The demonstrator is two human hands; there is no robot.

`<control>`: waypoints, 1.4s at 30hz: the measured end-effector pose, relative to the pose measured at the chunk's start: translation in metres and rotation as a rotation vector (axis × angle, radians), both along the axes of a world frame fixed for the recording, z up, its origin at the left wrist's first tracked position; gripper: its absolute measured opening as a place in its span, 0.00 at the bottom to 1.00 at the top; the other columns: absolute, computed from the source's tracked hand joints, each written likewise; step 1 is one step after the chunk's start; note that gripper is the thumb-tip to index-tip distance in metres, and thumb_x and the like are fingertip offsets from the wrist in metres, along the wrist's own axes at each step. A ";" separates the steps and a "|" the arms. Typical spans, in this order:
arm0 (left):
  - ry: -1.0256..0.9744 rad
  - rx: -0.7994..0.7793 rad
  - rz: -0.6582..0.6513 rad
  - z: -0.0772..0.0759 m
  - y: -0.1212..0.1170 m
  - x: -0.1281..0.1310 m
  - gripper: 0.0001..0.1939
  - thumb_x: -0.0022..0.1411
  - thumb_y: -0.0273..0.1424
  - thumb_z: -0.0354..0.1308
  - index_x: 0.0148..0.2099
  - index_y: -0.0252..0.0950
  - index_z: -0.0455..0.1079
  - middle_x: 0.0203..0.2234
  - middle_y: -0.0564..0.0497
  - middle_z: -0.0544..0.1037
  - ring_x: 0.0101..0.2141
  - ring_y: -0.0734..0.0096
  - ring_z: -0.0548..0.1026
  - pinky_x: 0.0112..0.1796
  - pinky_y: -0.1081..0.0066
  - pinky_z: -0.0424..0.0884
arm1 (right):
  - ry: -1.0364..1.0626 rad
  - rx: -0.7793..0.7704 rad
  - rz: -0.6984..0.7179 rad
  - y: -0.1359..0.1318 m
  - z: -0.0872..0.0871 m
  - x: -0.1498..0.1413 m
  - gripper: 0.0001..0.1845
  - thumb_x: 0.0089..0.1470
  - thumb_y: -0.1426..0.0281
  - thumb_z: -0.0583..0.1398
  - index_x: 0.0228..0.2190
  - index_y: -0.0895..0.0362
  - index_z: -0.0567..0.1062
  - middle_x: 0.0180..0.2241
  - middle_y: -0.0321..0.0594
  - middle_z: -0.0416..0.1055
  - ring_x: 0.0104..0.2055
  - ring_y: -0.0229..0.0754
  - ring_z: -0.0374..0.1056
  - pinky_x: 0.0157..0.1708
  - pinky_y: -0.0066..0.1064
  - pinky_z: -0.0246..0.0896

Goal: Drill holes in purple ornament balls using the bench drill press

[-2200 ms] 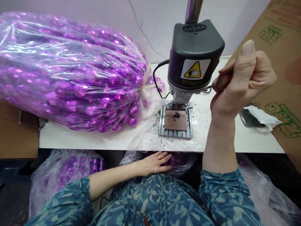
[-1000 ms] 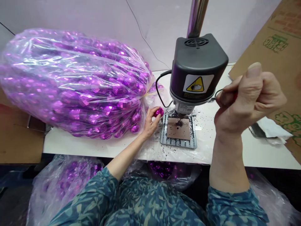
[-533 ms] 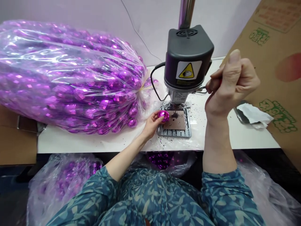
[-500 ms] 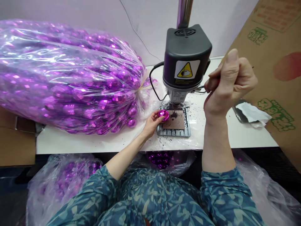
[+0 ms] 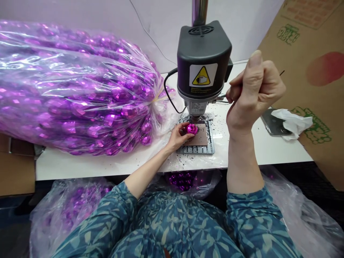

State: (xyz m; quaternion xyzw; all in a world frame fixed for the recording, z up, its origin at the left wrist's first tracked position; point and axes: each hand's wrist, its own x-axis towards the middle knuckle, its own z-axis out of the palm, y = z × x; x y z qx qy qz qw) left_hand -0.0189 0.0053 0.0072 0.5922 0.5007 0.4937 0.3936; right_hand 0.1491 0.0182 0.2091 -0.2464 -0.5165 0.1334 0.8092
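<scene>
Between the thumb and fingers of my left hand [image 5: 179,137] is a shiny magenta faceted ball [image 5: 192,129], held over the brown board [image 5: 201,138] on the grey slotted base plate [image 5: 211,143]. A dark spot or opening shows on the ball's upper side. Above it stands a black drill press [image 5: 203,53] with a yellow warning label; its bit is too hidden to make out. My right hand [image 5: 256,86] is closed at the machine's right side, wrapped round the feed lever [image 5: 221,96], most of which the fingers hide.
A large clear bag of purple faceted balls [image 5: 102,100] lies left on the white table [image 5: 88,165]. Dark shavings are scattered round the base. At right are a phone [image 5: 274,123], a crumpled tissue [image 5: 294,122] and a cardboard box [image 5: 319,39]. More bagged balls [image 5: 184,180] sit below the table edge.
My left hand has brought the ball rightward, from the board's left edge to beneath the drill head, and its dark spot now shows. My right hand stays on the lever. The camera view has shifted slightly.
</scene>
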 end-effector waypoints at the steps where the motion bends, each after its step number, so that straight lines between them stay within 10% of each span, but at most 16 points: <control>1: 0.048 0.023 0.014 0.000 0.000 0.001 0.30 0.51 0.36 0.80 0.55 0.37 0.77 0.50 0.43 0.83 0.48 0.55 0.80 0.53 0.57 0.76 | 0.000 -0.007 -0.009 0.000 0.000 0.000 0.31 0.60 0.47 0.60 0.19 0.59 0.65 0.16 0.25 0.54 0.16 0.20 0.52 0.20 0.21 0.46; 21: 0.034 0.079 -0.153 -0.013 -0.007 0.016 0.33 0.62 0.42 0.74 0.62 0.38 0.65 0.56 0.40 0.78 0.56 0.54 0.79 0.58 0.53 0.77 | -0.017 0.037 -0.081 -0.016 -0.027 -0.001 0.30 0.67 0.54 0.56 0.19 0.58 0.59 0.14 0.29 0.49 0.17 0.23 0.53 0.19 0.24 0.49; 42: 0.031 0.078 -0.151 -0.008 -0.010 0.016 0.33 0.61 0.42 0.74 0.62 0.38 0.65 0.56 0.40 0.78 0.56 0.53 0.79 0.59 0.52 0.76 | 0.083 0.465 -0.078 0.013 -0.072 0.001 0.20 0.63 0.66 0.58 0.22 0.59 0.62 0.15 0.28 0.51 0.16 0.23 0.46 0.18 0.22 0.47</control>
